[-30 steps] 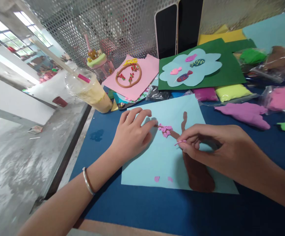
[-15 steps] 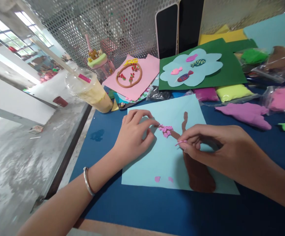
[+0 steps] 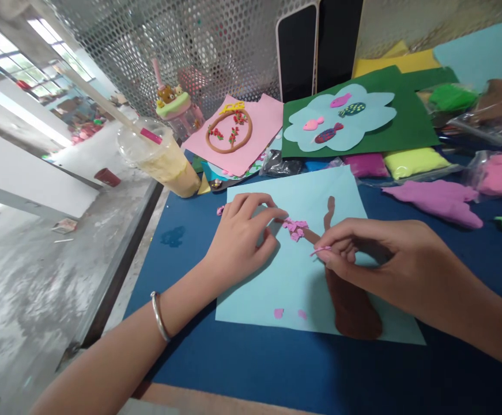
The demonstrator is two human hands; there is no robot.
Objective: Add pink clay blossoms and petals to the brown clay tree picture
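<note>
A light blue sheet of paper (image 3: 251, 300) carries a flattened brown clay tree (image 3: 357, 308) with thin branches. Small pink clay petals (image 3: 296, 229) cluster on its left branch. My left hand (image 3: 242, 239) rests on the paper's left side, fingers bent and apart, its index fingertip by the petals and nothing held. Between thumb and fingertips, my right hand (image 3: 384, 253) pinches a thin pink clay piece (image 3: 320, 250) just above the fork of the trunk, hiding part of the tree. Two loose pink bits, one a flat clay piece (image 3: 279, 313), lie near the paper's lower edge.
A drink cup with a straw (image 3: 168, 164) stands at the back left. Behind the paper lie a pink card (image 3: 265, 124), a green card (image 3: 415, 121) and bagged clay (image 3: 417, 162). A purple clay lump (image 3: 436, 202) sits right; two phones (image 3: 298, 52) lean on perforated metal.
The view has shifted slightly, and a small pink piece now shows beside my left hand's knuckles. Both hands keep nearly the same pose, the right still pinching the pink clay piece.
</note>
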